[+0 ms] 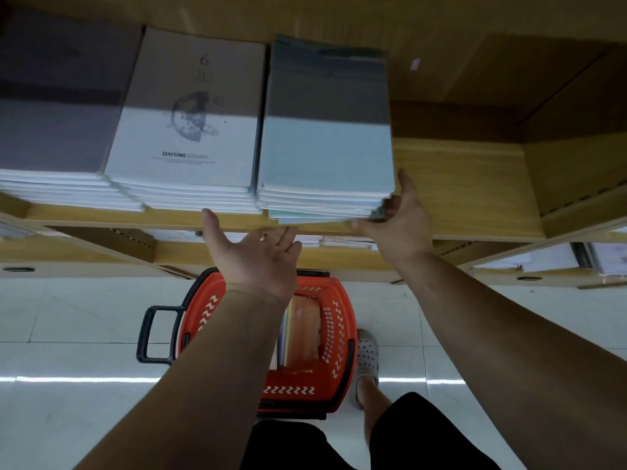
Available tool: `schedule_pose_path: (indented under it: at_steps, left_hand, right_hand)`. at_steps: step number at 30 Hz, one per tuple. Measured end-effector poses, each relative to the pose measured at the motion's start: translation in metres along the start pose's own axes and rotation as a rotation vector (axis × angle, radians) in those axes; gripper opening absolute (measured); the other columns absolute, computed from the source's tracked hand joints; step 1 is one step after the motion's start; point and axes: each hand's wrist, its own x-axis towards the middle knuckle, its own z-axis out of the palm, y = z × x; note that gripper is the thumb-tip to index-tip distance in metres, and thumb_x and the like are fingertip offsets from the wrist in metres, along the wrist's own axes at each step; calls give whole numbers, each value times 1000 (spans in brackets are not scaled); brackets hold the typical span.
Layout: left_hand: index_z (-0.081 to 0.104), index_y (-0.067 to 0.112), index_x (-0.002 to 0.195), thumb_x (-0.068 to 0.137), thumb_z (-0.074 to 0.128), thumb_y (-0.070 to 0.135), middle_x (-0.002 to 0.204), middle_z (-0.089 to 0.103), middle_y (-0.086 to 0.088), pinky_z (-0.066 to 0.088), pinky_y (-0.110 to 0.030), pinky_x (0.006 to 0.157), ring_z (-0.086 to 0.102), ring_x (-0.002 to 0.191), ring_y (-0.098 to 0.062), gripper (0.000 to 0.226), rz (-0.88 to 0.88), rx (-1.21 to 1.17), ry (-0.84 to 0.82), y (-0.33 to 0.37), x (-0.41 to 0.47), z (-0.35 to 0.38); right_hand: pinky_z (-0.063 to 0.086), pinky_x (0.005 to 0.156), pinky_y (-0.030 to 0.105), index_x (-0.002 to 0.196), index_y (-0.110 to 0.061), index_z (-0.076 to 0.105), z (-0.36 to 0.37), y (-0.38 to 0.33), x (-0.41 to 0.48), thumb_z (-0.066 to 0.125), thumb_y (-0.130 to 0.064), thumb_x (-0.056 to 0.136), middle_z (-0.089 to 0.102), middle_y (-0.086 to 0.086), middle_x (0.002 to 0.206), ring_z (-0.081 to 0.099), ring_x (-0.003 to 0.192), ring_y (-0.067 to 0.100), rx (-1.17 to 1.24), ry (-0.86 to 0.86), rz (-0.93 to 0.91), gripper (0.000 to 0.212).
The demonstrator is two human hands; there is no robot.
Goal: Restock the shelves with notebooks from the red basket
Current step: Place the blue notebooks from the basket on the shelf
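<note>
A stack of light blue notebooks (325,150) lies on the wooden shelf (468,184). My right hand (397,222) holds the stack's front right corner, thumb up along its side, fingers under the lower books. My left hand (254,252) is palm up with straight fingers just below the shelf's front edge, under the stack's left part, holding nothing. On the floor below stands the red basket (336,334) with notebooks (302,330) upright inside.
A white notebook stack (190,130) and a grey stack (57,123) lie left of the blue one. The shelf right of the blue stack is bare wood. Lower shelves (549,259) hold more stationery. My foot in a grey clog (366,354) stands beside the basket.
</note>
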Motion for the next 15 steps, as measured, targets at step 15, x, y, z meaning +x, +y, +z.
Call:
schedule_pose_path:
  at_steps: [15]
  left_hand:
    - [0,12,164,80,55,82,161,31,-28,23,-45,123,28,153,-33,123,25,68,158,15,17,14]
  right_hand:
    - [52,105,31,166,-19,19,13,17,-12,94,-27,75,67,-6,132,62,120,8,110,80,36,118]
